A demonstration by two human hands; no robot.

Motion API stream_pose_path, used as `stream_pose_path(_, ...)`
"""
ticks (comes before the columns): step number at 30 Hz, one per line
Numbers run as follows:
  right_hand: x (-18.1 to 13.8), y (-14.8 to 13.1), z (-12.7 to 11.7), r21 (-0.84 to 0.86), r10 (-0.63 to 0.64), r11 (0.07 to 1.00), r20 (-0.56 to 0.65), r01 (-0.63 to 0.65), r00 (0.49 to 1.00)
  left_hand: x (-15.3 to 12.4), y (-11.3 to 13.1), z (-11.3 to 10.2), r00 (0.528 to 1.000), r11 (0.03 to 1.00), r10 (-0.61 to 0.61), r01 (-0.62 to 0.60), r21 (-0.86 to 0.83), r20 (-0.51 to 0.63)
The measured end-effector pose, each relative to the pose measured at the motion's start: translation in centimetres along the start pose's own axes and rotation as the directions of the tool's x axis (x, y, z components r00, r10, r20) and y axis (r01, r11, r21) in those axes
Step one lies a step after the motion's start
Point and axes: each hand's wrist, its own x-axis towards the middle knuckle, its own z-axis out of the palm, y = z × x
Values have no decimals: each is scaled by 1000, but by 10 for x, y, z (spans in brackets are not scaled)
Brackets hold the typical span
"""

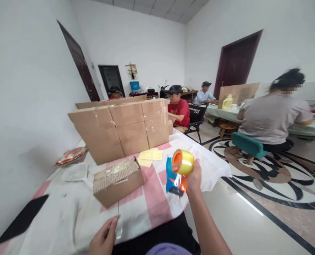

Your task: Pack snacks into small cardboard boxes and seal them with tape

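My right hand is closed around a tape dispenser, held up over the right side of the table. A wide roll of yellowish tape sits on its orange hub, and the lower part is blurred. At the table's front edge is my left hand, thumb and forefinger pressed together. A shiny clear bit shows beside those fingers; I cannot make out what they hold. Beyond the left hand stands a small cardboard box, its top showing corrugated edges and a clear shiny strip.
A tall cardboard partition stands across the table behind the box. Yellow paper sheets lie before it, and a red packet is at the left. Several people sit at other places, one on a green-backed seat at the right.
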Motion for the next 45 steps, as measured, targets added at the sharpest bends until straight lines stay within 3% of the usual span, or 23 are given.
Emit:
stream_pose_path(3,32,49,17,-296,22,955,81,3,996,-6,43,4,994,993,61,-69,-92,-87)
stream_pose_path(8,61,110,34,-451,138,889,112,-74,984,15,84,4,976,956,116,-161,-245,-186)
stream_pose_path(11,68,117,27,-527,149,847,92,-79,985,29,90,-2,985,925,75,-127,-359,-155)
stream_pose_path(16,47,100,16,-601,-19,799,-11,9,1000,38,96,-7,996,876,25,-61,-479,-81)
stream_pose_path(18,18,89,27,-569,-31,817,123,96,992,36,99,-4,996,882,37,-71,-466,-82)
stream_pose_path(19,-1,84,37,-522,-8,839,267,152,964,33,100,-1,995,890,51,-84,-448,-85)
stream_pose_path(21,-38,74,62,-429,87,875,596,224,799,26,103,6,990,907,108,-135,-398,-88)
stream_pose_path(23,-67,68,87,-383,130,882,758,274,640,18,105,13,981,917,176,-194,-347,-83)
stream_pose_path(24,-75,66,97,-372,138,881,793,293,594,14,105,15,980,926,185,-199,-321,-75)
stream_pose_path(26,-77,64,111,-363,120,880,794,306,596,10,102,13,988,954,118,-140,-266,-96)
stream_pose_path(28,-62,63,119,-369,86,881,741,296,666,9,98,5,980,977,5,-48,-209,-201)
stream_pose_path(30,-38,61,125,-383,77,880,699,281,711,13,93,-7,940,989,-18,-33,-143,-340)
stream_pose_path(32,-14,61,135,-402,113,872,719,278,686,19,92,-18,901,993,62,-100,-65,-430)
stream_pose_path(34,5,63,150,-421,160,862,755,283,636,27,95,-24,874,979,186,-202,13,-449)
stream_pose_path(36,16,70,169,-468,222,824,785,320,578,37,101,-23,859,944,331,-309,121,-390)
stream_pose_path(40,24,98,207,-555,348,707,812,437,468,60,105,-5,828,798,541,-450,401,-146)
stream_pose_path(42,22,114,218,-569,360,662,812,488,458,70,101,8,835,744,544,-437,505,-79)
stream_pose_path(45,15,131,223,-580,299,549,809,602,506,76,89,22,854,726,513,-380,573,-83)
